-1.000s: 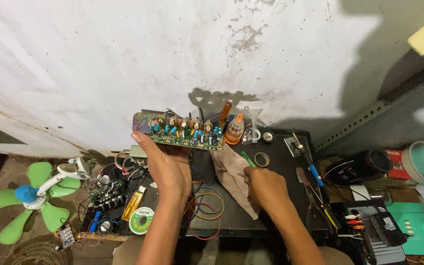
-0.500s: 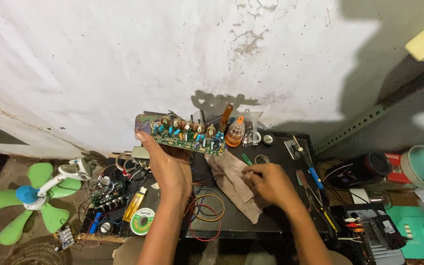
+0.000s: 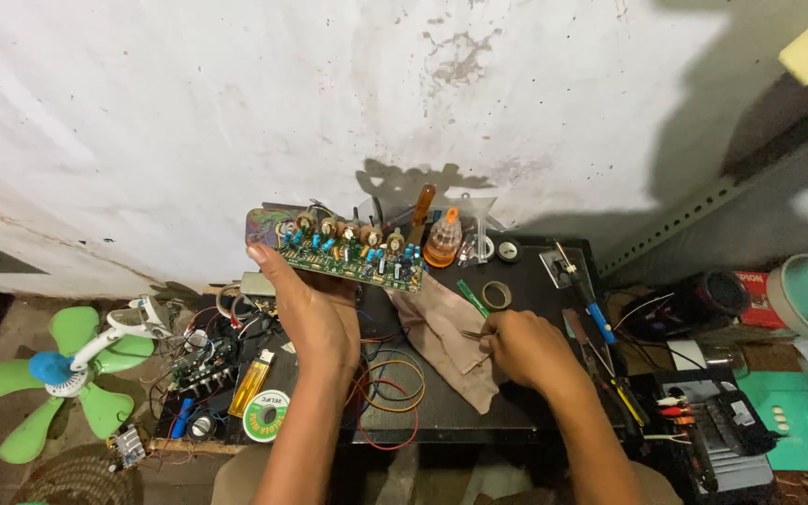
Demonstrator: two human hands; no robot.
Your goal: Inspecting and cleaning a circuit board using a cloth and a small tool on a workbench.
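black bench (image 3: 516,411) under us: our left hand (image 3: 315,313) grips the stiff, light, fragile circuit board (image 3: 339,251) by its edge; right hand (image 3: 521,351) pinches tweezers (image 3: 472,334).

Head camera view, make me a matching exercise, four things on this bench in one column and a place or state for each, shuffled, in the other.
Things:
1. circuit board
2. small green fan
3. brown cloth
4. solder spool

Places or states:
A. lying under the right hand
B. far left, off the black table
C. held up in the left hand
D. flat near the table's front left corner

Pairs: 1-C, 2-B, 3-A, 4-D
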